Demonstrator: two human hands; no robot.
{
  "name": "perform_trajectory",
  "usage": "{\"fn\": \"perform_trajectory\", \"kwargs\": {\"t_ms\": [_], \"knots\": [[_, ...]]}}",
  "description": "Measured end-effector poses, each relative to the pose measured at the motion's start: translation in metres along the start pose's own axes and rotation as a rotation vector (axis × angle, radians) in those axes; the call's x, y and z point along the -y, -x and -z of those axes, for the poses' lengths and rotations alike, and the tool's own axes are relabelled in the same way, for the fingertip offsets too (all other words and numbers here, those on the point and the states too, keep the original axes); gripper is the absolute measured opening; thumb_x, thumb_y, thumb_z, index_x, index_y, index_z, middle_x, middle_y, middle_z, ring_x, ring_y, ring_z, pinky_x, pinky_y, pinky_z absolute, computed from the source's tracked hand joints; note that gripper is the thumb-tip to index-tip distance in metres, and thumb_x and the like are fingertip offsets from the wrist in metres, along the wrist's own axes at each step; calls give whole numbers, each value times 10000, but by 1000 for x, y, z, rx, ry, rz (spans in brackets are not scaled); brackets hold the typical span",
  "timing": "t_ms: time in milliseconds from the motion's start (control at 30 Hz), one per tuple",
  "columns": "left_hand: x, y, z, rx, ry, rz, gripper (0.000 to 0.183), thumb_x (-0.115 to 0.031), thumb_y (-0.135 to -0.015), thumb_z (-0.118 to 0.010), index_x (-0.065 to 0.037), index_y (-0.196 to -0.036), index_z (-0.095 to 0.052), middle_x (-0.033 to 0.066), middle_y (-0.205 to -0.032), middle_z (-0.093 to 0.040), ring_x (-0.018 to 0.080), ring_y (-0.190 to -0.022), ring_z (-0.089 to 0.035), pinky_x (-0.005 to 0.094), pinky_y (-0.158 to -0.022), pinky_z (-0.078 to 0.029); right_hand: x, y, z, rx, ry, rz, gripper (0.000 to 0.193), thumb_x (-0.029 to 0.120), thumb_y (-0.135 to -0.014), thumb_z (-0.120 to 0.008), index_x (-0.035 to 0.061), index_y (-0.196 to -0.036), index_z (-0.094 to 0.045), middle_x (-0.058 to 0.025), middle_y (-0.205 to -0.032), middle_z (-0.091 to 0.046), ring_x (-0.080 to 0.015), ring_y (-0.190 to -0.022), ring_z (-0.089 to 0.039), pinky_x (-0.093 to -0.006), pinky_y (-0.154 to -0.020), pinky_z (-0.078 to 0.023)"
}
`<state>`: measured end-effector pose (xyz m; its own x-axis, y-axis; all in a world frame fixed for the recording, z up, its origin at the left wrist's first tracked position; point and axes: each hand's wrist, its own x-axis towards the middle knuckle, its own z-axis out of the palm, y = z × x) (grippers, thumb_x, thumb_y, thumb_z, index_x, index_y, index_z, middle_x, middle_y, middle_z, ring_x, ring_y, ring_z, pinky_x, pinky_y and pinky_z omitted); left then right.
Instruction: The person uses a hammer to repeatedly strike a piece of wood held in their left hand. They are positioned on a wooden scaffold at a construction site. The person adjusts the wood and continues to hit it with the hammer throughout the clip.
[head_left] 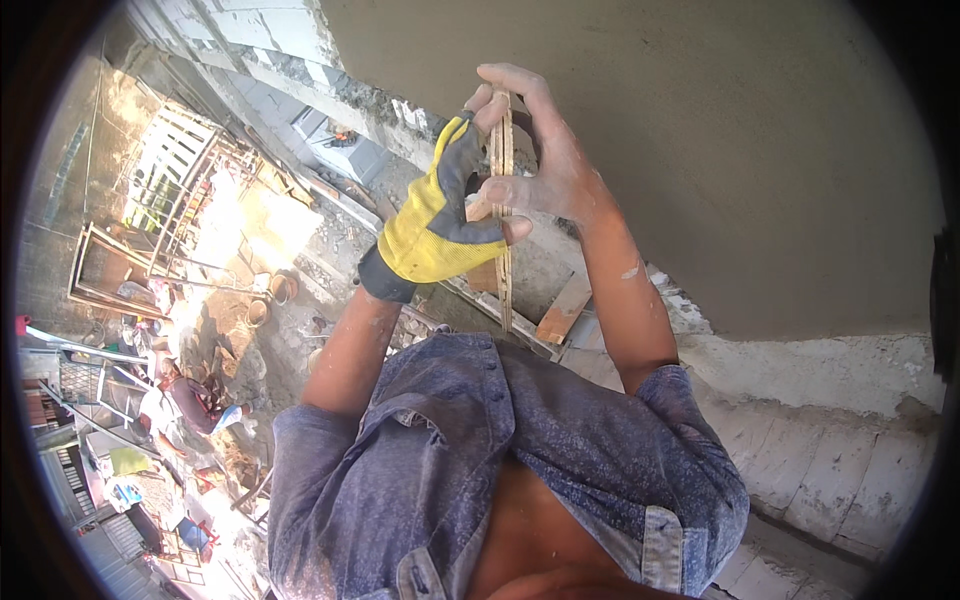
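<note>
Thin wooden board [503, 152] (pale, edge-on)

Left of grip, nearer first: pale box-like block [348, 158], white slatted panel [172, 150], wooden frame [80, 260]. Lower left of grip, well apart: two buckets [258, 313] side by side, person in dark top [192, 400], blue container [192, 533]. Just below right of grip: short plank [565, 308], tilted. Farther lower right: pale blockwork [840, 480].
</note>
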<state>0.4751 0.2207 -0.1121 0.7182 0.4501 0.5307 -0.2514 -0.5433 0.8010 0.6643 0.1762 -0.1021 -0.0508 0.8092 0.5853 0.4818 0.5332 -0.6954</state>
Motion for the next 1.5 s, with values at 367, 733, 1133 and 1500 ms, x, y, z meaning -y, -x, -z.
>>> {"fn": "perform_trajectory", "kwargs": {"t_ms": [367, 733, 1133, 1500], "knots": [[111, -26, 38, -226, 212, 125, 657, -196, -831, -862, -66, -1392, -546, 80, -1288, -620, 151, -1158, -590, 326, -936, -537, -107, -30, -69, -142, -825, -377, 608, 358, -916, -711, 83, -1394, -455, -77, -1237, -573, -193, -1128, -591, -370, -972, -520], [127, 22, 72, -276, 61, 165, 636, -313, -889, -746, -55, -1427, -523, 43, -1251, -621, 141, -1114, -587, 298, -920, -507, -106, -35, -147, -301, -552, -121, 481, 362, -978, -677, 52, -1293, -488, -127, -1079, -658, -251, -888, -677, -372, -786, -565], [30, 87, 176, -741, 334, -338, 702, -371, -667, -863, -112, -1252, -574, 100, -1434, -495, 342, -1356, -453, 528, -1136, -420, -75, 124, -90, -259, -736, -1267, 813, 610, -964, -584, 59, -1528, -384, -201, -1522, -436, -304, -1421, -415, -446, -1157, -359], [11, 153, 211, -652, 382, 273, 784, -450, -920, -690, 11, -1489, -408, 166, -1239, -641, 275, -1254, -528, 387, -1078, -442, -44, 118, -60, -581, -666, -462, 545, 425, -955, -717, 7, -1288, -612, -91, -1255, -658, -176, -1101, -647, -348, -950, -533]]}}
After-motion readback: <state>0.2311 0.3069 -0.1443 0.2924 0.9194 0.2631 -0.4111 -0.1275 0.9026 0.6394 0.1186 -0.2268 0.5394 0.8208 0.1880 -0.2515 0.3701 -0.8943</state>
